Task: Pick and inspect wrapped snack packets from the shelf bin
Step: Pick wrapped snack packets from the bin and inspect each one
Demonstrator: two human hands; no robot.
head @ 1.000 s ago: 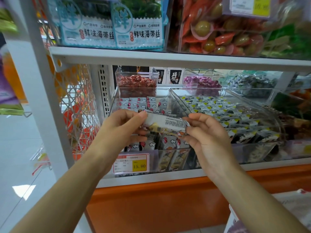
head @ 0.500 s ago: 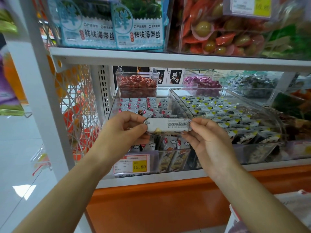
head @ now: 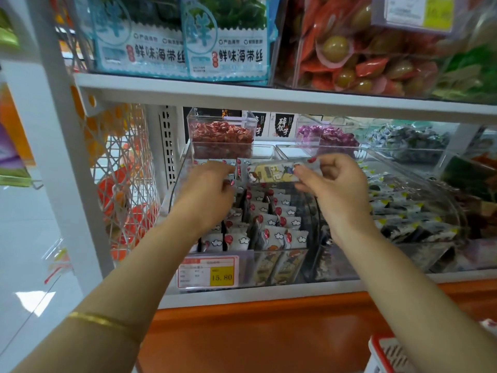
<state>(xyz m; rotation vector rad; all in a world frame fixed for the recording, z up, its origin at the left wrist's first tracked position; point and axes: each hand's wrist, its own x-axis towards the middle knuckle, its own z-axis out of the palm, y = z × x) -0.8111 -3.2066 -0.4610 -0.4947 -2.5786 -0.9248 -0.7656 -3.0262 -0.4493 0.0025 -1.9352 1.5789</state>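
Just above centre frame, over the clear plastic shelf bin (head: 168, 203), the right hand (head: 333, 189) pinches the right end of a long silver-and-yellow wrapped snack packet (head: 274, 172) lying level, left to right. The left hand (head: 207, 189) sits just beside its free end, fingers bent down; their grip is hidden.

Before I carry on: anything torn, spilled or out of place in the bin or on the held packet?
Nothing stands out. The packet in the right hand looks intact; the bin holds the other packets in loose rows, some leaning, none spilled outside.
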